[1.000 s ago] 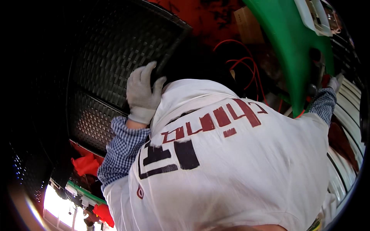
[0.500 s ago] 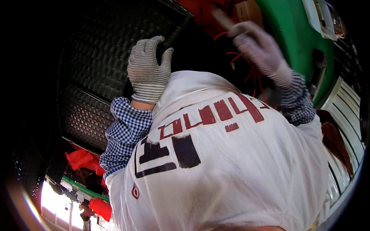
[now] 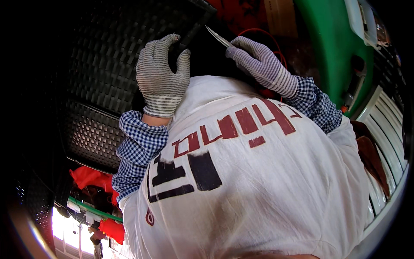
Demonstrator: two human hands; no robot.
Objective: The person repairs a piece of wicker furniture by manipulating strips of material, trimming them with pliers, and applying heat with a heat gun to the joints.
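Note:
My left hand (image 3: pixel 161 77), in a striped knit glove, rests near the edge of a black woven rattan panel (image 3: pixel 103 64). Its fingers are stretched out and the thumb stands apart, with nothing visible between them. In my right hand (image 3: pixel 265 64), gloved the same way, a knife (image 3: pixel 219 37) is gripped, its pointed metal blade aimed up and left toward the panel's corner. The handle is hidden in the glove. Below the left hand, a second woven section (image 3: pixel 92 134) meets the first along a straight edge.
Red cord (image 3: pixel 276 41) loops behind my right hand. A cardboard piece (image 3: pixel 281 17) and red cloth are at the top. A green curved surface (image 3: pixel 317 34) stands to the right, with a white slatted seat (image 3: pixel 381 116) beyond. Red fabric (image 3: pixel 91 178) hangs at lower left.
My right hand has swung left and down, bringing the knife close to the woven panel's edge. My left hand has shifted slightly up and left, still spread.

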